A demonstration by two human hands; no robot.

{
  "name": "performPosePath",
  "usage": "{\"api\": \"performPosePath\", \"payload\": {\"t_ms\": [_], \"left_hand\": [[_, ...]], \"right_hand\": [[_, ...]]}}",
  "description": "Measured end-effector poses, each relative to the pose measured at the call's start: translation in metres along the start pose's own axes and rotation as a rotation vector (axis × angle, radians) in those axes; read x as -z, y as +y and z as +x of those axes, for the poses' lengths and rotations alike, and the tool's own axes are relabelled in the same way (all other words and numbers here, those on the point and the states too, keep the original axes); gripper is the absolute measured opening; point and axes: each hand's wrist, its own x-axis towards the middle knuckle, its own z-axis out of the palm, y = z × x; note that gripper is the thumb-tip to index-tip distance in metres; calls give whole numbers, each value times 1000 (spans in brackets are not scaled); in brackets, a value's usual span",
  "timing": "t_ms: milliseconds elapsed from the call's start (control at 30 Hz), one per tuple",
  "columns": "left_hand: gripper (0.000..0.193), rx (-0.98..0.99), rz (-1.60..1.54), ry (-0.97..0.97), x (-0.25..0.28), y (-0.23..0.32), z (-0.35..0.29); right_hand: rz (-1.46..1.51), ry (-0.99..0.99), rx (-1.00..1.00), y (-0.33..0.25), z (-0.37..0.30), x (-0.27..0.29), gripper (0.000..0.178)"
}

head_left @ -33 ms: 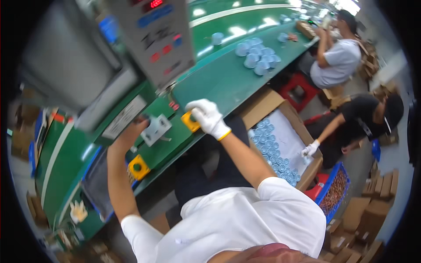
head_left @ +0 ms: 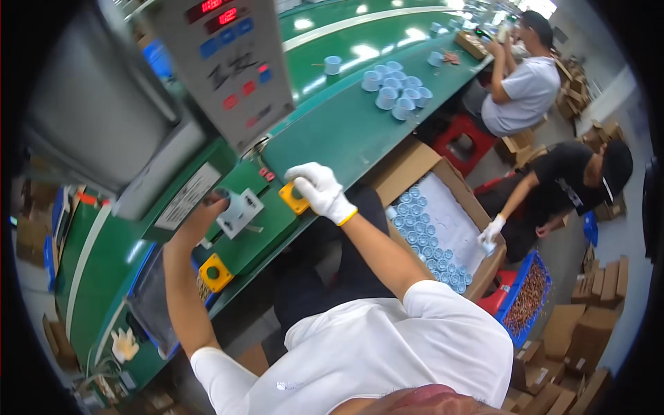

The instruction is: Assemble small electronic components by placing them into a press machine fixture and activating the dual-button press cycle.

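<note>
My left hand [head_left: 207, 213] is bare and reaches in beneath the machine head. Its fingers curl round the near end of a light-blue cup [head_left: 236, 205], which sits at a pale metal plate [head_left: 250, 216] with holes; some fingertips are in shadow. My right hand [head_left: 318, 191], in a white knit glove with a yellow cuff, is wrapped over a yellow push-button box [head_left: 293, 201] at the bench edge. Its thumb lies by the dark button. A second yellow button box [head_left: 215, 274] with a green button stands near my left forearm.
The machine's control panel [head_left: 232, 83] hangs above the bench. Several light-blue cups [head_left: 394, 86] stand on the green bench [head_left: 325, 145]. To the right, a carton [head_left: 484, 273] holds rows of cups; a co-worker's gloved hand [head_left: 492, 229] reaches into it. A blue crate [head_left: 526, 297] holds small copper-coloured parts.
The whole view has shifted slightly and is sharper. Both my hands keep their places, left at the cup and right on the button box.
</note>
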Motion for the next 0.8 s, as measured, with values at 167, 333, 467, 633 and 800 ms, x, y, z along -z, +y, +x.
{"api": "performPosePath", "payload": {"t_ms": [167,333,467,633,800], "left_hand": [[31,-37,-27,182,0,14,-15],[15,-116,-9,634,-72,-37,-117],[16,25,-4,674,-116,-68,-150],[19,-185,146,764,-119,-76,-150],[16,-105,-219,574,-93,-105,-151]], "right_hand": [[-133,172,276,-12,3,20,15],[-120,130,514,-12,8,26,7],[-55,144,450,-8,8,15,11],[-275,76,410,-22,15,17,20],[41,161,221,5,3,12,24]]}}
